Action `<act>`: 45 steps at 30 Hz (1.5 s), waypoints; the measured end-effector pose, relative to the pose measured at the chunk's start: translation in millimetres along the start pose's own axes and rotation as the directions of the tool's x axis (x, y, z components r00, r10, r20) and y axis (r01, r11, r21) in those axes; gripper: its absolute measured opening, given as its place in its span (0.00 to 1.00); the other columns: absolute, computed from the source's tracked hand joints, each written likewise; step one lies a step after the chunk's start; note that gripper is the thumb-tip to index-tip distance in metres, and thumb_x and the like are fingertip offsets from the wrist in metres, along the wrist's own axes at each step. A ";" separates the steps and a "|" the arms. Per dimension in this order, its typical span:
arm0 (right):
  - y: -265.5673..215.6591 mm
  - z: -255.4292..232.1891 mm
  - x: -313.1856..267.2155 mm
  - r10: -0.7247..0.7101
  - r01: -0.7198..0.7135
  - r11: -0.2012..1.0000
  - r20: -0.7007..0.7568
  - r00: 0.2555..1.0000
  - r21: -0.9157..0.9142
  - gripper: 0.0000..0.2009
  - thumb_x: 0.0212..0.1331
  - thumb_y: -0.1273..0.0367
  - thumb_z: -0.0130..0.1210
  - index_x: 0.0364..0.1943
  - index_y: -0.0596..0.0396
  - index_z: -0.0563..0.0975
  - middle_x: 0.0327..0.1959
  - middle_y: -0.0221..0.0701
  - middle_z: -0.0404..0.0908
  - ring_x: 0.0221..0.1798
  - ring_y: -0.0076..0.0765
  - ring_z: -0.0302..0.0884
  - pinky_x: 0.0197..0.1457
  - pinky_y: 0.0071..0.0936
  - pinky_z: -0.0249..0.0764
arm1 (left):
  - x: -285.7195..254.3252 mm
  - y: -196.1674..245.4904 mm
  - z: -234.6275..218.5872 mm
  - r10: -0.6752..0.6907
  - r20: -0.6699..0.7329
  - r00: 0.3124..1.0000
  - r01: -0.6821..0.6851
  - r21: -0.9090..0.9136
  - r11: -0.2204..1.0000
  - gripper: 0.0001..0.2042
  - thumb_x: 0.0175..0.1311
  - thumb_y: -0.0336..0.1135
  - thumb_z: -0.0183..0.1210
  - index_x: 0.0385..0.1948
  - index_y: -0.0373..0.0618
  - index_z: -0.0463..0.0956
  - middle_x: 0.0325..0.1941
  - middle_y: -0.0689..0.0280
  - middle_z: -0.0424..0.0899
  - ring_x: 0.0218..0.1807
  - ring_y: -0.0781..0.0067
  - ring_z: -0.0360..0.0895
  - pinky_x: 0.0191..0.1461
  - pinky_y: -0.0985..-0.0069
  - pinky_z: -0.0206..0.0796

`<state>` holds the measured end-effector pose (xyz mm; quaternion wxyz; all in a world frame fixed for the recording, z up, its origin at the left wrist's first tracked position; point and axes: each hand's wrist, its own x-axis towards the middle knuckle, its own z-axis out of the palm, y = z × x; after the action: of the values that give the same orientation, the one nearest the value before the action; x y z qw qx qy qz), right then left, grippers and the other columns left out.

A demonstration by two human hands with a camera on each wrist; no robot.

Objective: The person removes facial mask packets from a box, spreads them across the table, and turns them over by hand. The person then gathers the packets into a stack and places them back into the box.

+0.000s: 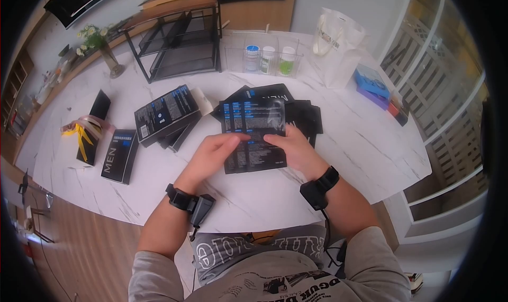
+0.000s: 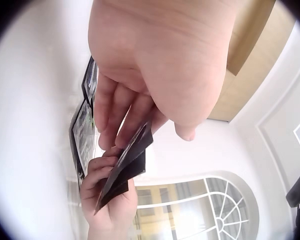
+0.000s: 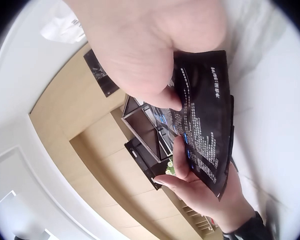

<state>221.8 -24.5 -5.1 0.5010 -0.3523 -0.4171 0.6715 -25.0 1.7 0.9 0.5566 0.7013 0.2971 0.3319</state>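
Observation:
Black foil sachets (image 1: 253,118) with blue and white print are held up over the table in front of my body. My right hand (image 1: 300,149) grips their right side, thumb across the printed front and fingers behind. On the left side, my left hand (image 1: 212,155) holds the same sachets, a fingertip lying on the front near the middle. Seen edge-on in the left wrist view, the held sachets (image 2: 124,165) fan into separate layers. The right wrist view shows the printed face of the front sachet (image 3: 202,120). More black sachets (image 1: 309,114) lie spread out just behind.
Black boxes (image 1: 168,114) lie stacked to the left, one with its flap open. Another black box (image 1: 117,156) marked MEN and a ribboned box (image 1: 95,125) lie farther left. A mesh rack (image 1: 182,53), clear organiser with bottles (image 1: 267,61), white bag (image 1: 338,48) and blue box (image 1: 372,81) stand behind.

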 end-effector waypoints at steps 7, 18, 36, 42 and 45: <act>-12.8 8.2 -5.2 -0.022 0.031 0.986 -0.060 0.998 0.161 0.18 0.69 0.74 0.51 0.62 0.54 0.72 0.57 0.35 0.77 0.55 0.29 0.78 0.59 0.33 0.76 | 3.1 4.5 -0.7 -0.119 -0.109 0.987 0.090 -0.239 0.967 0.33 0.79 0.57 0.34 0.49 0.33 0.80 0.49 0.57 0.85 0.49 0.71 0.82 0.58 0.75 0.72; -0.5 -15.7 3.7 0.019 -0.035 0.992 0.131 0.991 0.122 0.16 0.75 0.63 0.46 0.54 0.59 0.77 0.52 0.34 0.79 0.56 0.32 0.77 0.60 0.36 0.76 | 6.0 7.8 -3.1 -0.229 -0.113 0.967 0.141 -0.514 0.846 0.38 0.77 0.62 0.29 0.49 0.31 0.79 0.50 0.54 0.84 0.52 0.64 0.82 0.61 0.69 0.72; -2.2 -7.4 -1.1 -0.104 0.119 0.981 0.104 0.989 -0.153 0.16 0.75 0.64 0.45 0.52 0.62 0.77 0.51 0.35 0.80 0.54 0.29 0.79 0.59 0.27 0.76 | 6.3 3.7 -3.9 -0.199 -0.127 0.972 0.118 -0.469 0.875 0.36 0.78 0.59 0.32 0.47 0.30 0.80 0.47 0.52 0.84 0.49 0.65 0.83 0.59 0.68 0.73; -3.0 -7.9 0.7 -0.003 -0.001 0.999 0.101 0.995 0.043 0.15 0.75 0.65 0.46 0.51 0.63 0.78 0.50 0.35 0.81 0.53 0.28 0.80 0.60 0.27 0.75 | 6.2 1.6 -4.6 -0.200 -0.137 0.970 0.119 -0.450 0.885 0.36 0.78 0.59 0.32 0.47 0.30 0.80 0.46 0.53 0.85 0.48 0.65 0.83 0.58 0.69 0.74; -1.0 -10.2 2.1 0.003 -0.008 0.999 0.101 0.995 0.045 0.15 0.75 0.65 0.45 0.51 0.63 0.78 0.51 0.35 0.81 0.53 0.29 0.80 0.61 0.27 0.75 | 6.5 1.7 -4.5 -0.200 -0.133 0.971 0.122 -0.443 0.888 0.36 0.78 0.59 0.32 0.47 0.30 0.80 0.46 0.53 0.85 0.47 0.65 0.83 0.58 0.69 0.74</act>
<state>230.8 -20.2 -8.5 0.4854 -0.3075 -0.4255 0.6992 -24.6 9.0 4.1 0.6954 0.5014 0.3211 0.4024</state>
